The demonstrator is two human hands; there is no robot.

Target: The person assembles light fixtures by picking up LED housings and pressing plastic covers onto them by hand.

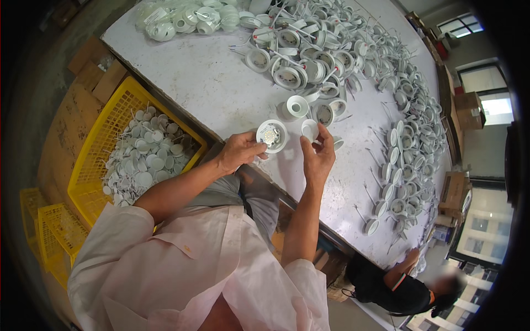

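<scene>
My left hand (243, 151) is closed on the rim of a round white lamp housing (279, 148), whose open face shows a small light board with pale yellow dots. Just to its right, my right hand (320, 157) pinches a small white cup-shaped cover (309, 130) between thumb and fingers. The two parts are held apart, above the table's near edge. Beyond them a white ring-shaped lamp part (297, 107) lies on the table, beside another round housing (323, 114).
A big heap of white lamp housings with wires (326, 49) covers the table's (193, 83) far and right sides. Clear plastic-wrapped covers (187, 19) lie far left. A yellow basket (88, 165) of white discs (146, 160) stands at my left. Another person (397, 287) sits lower right.
</scene>
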